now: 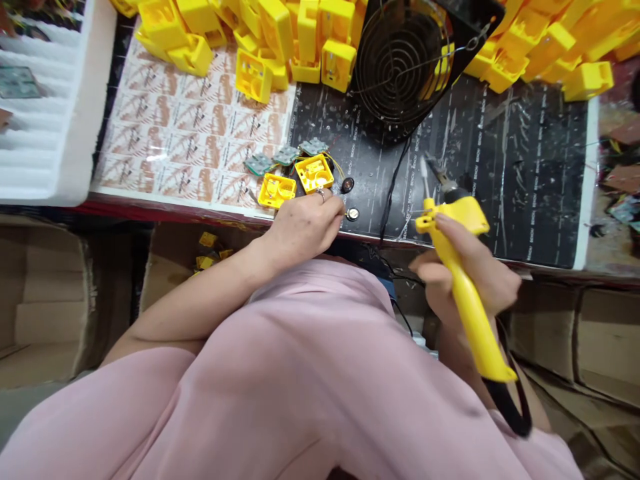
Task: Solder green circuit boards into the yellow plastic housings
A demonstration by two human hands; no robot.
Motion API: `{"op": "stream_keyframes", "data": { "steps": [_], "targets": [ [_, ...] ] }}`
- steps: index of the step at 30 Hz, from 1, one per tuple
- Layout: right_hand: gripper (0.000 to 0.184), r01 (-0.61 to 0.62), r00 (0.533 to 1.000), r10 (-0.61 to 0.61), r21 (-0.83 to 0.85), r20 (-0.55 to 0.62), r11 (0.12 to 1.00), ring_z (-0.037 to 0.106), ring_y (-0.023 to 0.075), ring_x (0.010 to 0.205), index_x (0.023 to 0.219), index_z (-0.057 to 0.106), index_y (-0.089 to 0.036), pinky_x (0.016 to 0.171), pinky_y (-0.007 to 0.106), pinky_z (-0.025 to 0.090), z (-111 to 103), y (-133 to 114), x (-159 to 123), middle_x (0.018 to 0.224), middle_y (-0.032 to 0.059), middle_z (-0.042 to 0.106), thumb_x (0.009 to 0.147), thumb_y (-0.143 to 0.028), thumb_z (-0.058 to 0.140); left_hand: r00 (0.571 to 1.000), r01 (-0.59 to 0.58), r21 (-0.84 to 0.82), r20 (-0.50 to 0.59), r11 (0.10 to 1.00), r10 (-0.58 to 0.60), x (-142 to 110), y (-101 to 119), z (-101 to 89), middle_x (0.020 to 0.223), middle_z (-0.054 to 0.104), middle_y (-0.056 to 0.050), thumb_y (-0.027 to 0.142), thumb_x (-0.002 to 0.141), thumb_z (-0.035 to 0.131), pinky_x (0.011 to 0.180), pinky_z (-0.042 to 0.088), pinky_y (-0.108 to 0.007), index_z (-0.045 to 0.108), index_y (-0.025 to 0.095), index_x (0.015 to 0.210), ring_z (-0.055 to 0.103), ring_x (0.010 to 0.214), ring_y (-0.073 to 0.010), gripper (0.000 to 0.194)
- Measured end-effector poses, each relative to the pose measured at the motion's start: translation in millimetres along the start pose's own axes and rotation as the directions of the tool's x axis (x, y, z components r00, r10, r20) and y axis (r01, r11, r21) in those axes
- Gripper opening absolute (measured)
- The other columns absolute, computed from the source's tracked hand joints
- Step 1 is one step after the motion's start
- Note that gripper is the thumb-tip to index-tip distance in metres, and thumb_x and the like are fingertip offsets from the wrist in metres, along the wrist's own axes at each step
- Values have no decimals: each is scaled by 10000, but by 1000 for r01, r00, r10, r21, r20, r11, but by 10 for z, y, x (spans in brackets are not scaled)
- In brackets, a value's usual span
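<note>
Soldering iron (463,280) gripped in your right hand (470,273); left hand (305,223) pinches a small disc (353,214) at the bench (500,167) edge, ready for joining: steady both.

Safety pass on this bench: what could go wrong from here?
1. The soldering iron in the right hand has its tip near the fan's black cord; it might scorch it.
2. The left hand works by the small round part at the mat edge; it could roll off.
</note>
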State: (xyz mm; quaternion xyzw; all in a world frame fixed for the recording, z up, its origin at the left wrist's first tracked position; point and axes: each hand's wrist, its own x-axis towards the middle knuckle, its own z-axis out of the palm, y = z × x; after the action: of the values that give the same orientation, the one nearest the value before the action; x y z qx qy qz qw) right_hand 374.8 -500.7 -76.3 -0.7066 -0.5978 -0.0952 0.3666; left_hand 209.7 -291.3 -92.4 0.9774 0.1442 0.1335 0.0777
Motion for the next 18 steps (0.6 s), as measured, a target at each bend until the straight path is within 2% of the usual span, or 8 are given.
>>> {"op": "stream_keyframes", "data": {
  "steps": [3, 5, 7, 10, 12, 14, 18],
  "targets": [
    [280, 50, 998, -50, 10, -33, 999, 777, 153, 722, 1279, 698, -280, 735, 229, 613, 229, -42, 155, 934, -2, 813, 1001, -256, 673, 1000, -19, -32, -20, 999, 18, -30, -6, -9, 867, 733, -77, 231, 1033, 458, 658, 516, -286, 729, 154, 945, 722, 786, -204, 295],
    [222, 61, 998, -61, 13, -14, 998, 794, 157, 811, 1200, 719, -263, 792, 224, 613, 386, -48, 221, 959, 7, 811, 982, -224, 696, 1000, -14, -39, -23, 999, 13, -33, -3, -30, 886, 739, -86, 230, 1036, 454, 678, 522, -298, 731, 151, 949, 721, 796, -212, 301],
    [207, 93, 996, -93, -3, -10, 996, 788, 158, 806, 1179, 719, -247, 795, 223, 605, 493, -41, 251, 948, 22, 808, 972, -265, 725, 1000, 5, -31, -16, 1000, -5, -23, 4, -54, 895, 745, -100, 227, 1036, 453, 688, 521, -320, 737, 144, 950, 729, 819, -237, 309],
    [266, 143, 988, -143, -5, -52, 990, 763, 161, 726, 1223, 698, -246, 756, 239, 596, 502, -25, 261, 868, 20, 793, 989, -373, 705, 997, 55, -47, 54, 997, -53, 7, 11, -81, 906, 754, -110, 222, 1024, 471, 677, 511, -346, 746, 137, 985, 741, 843, -274, 291],
    [357, 108, 989, -106, 17, -107, 994, 767, 172, 727, 1351, 640, -258, 760, 261, 605, 432, -14, 268, 866, 13, 794, 1027, -410, 634, 990, 96, -67, 107, 993, -89, 26, 10, -89, 930, 760, -116, 225, 1017, 482, 672, 508, -352, 748, 136, 1018, 746, 854, -284, 280],
    [383, 60, 989, -60, -5, -135, 998, 768, 165, 725, 1420, 594, -273, 749, 260, 602, 370, -2, 282, 909, 6, 803, 1051, -379, 594, 986, 121, -78, 121, 990, -111, 38, 6, -92, 945, 762, -121, 224, 1013, 483, 678, 509, -355, 750, 135, 1027, 749, 862, -288, 281],
    [145, 65, 994, -74, -107, -77, 992, 738, 130, 722, 1165, 692, -273, 706, 228, 547, 461, 15, 305, 884, -19, 779, 1038, -288, 624, 991, 111, -97, 88, 989, -102, 40, 4, -93, 909, 760, -107, 224, 1000, 498, 680, 504, -342, 755, 136, 1004, 750, 847, -276, 272]
  ]
}}
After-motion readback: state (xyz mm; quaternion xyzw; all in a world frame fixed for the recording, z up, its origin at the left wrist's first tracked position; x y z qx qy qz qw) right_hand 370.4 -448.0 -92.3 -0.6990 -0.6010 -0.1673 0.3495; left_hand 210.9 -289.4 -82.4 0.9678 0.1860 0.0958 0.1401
